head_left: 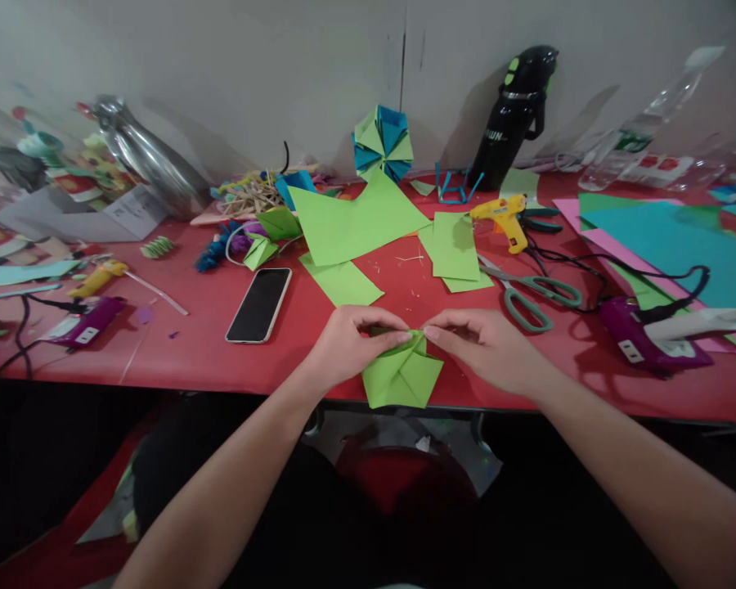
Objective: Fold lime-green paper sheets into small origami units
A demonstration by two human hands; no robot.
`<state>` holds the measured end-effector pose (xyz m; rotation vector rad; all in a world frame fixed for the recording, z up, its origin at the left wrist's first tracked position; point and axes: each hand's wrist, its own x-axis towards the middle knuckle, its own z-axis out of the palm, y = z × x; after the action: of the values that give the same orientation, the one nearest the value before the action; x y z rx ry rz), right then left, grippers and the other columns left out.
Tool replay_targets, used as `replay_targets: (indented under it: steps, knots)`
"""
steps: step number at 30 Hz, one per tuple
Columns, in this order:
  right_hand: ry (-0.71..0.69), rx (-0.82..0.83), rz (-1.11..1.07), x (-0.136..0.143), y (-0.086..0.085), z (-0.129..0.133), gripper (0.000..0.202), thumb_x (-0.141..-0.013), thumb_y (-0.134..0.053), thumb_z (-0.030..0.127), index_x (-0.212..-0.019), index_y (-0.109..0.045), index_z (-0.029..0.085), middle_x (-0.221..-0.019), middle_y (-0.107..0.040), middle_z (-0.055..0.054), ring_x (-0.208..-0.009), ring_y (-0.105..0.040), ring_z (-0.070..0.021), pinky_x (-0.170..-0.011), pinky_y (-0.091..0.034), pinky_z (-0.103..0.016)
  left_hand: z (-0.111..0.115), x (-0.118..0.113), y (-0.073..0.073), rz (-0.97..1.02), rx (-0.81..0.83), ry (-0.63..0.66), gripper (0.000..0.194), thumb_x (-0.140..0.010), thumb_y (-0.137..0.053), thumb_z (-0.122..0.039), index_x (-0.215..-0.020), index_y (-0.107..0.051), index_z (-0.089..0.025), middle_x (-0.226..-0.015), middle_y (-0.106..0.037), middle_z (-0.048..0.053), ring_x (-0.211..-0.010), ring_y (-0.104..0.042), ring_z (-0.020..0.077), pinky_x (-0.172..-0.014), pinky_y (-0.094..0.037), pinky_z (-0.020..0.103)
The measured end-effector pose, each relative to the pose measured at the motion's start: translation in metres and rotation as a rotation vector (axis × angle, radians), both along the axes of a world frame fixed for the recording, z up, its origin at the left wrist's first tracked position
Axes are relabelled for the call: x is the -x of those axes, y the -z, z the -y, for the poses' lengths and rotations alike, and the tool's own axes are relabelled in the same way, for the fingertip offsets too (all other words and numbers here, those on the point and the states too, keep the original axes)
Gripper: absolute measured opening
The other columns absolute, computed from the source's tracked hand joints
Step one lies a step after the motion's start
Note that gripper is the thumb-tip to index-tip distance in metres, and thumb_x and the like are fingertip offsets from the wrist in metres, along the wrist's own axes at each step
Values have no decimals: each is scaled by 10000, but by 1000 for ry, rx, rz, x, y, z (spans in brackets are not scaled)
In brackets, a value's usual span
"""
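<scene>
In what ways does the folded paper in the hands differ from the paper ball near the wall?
The folded paper is plain green; the paper ball mixes blue and pale green. The left hand and right hand hold the folded paper; no hand touches the paper ball. The folded paper looks flatter, the paper ball round. Both show folds.

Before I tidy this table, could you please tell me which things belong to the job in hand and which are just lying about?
In the job:
folded green paper, pinched by the left hand and right hand
probably the large green sheet
perhaps the scissors

Apparently just lying about:
phone
black bottle
silver jug
</scene>
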<state>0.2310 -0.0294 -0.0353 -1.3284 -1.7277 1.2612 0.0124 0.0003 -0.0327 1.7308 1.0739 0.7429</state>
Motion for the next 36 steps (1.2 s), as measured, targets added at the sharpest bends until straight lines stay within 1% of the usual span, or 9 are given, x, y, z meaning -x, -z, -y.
replay_targets:
  steps: [11, 19, 21, 24, 26, 29, 31, 33, 36]
  knots:
    - [16, 0, 27, 1, 3, -2, 239, -884, -672, 432, -849, -734, 205, -802, -727, -16, -727, -641, -165, -671, -485, -289, -7, 5, 4, 33, 161, 94, 273, -776, -800, -401, -930, -794, -176, -918, -791, 73, -863, -733, 197, -770, -577, 277]
    - [49, -120, 13, 1, 1, 1, 236, -913, -647, 408, -829, -687, 191, -787, -713, -21, -718, -638, -160, -679, -498, -290, -11, 13, -2, 103, 154, -43, 234, -707, -863, -330, -863, -797, -168, -820, -791, 59, -742, -729, 169, -647, -565, 229]
    - [65, -132, 4, 2, 1, 1, 232, -914, -647, 406, -833, -679, 191, -794, -711, -25, -724, -643, -162, -680, -506, -289, -11, 12, -2, 129, 154, -81, 252, -703, -866, -329, -878, -794, -162, -848, -794, 68, -784, -739, 187, -690, -582, 252]
    - [138, -184, 6, 3, 3, 2, 224, -925, -637, 403, -845, -671, 197, -808, -706, -30, -735, -651, -166, -678, -520, -286, -12, 12, -2, 172, 138, -100, 333, -749, -832, -376, -999, -778, -164, -1018, -788, 93, -962, -734, 216, -821, -585, 286]
    - [198, -268, 39, 4, 3, 4, 191, -942, -619, 377, -868, -670, 208, -827, -708, -35, -748, -658, -170, -683, -529, -290, -11, 12, -4, 176, 151, -68, 419, -769, -809, -421, -1098, -749, -169, -1140, -759, 104, -1060, -708, 230, -881, -570, 304]
    - [251, -506, 102, 6, 1, 9, 110, -962, -592, 290, -892, -656, 233, -871, -713, -43, -799, -668, -183, -731, -540, -317, -5, 10, -9, 132, 141, 41, 483, -729, -837, -446, -1109, -737, -165, -1118, -758, 102, -1033, -710, 252, -872, -571, 332]
    - [263, -716, 148, 8, -2, 14, 83, -955, -588, 213, -905, -646, 243, -882, -713, -48, -832, -671, -194, -765, -541, -341, 4, 7, -13, 95, 46, 82, 429, -727, -846, -422, -1059, -754, -167, -1055, -770, 90, -979, -719, 249, -857, -574, 336]
    - [238, -910, 192, 8, -7, 17, 115, -934, -597, 145, -939, -647, 248, -880, -714, -52, -832, -670, -202, -768, -541, -360, 11, 6, -16, 99, -87, 46, 358, -775, -819, -380, -1070, -763, -187, -1060, -774, 80, -976, -722, 234, -871, -574, 329]
    - [169, -1085, 216, 7, -12, 20, 216, -890, -625, 70, -1009, -655, 248, -904, -720, -62, -821, -666, -207, -758, -542, -375, 18, 5, -18, 208, -263, 49, 295, -803, -806, -272, -1089, -769, -214, -1114, -772, 74, -1053, -716, 229, -943, -567, 336]
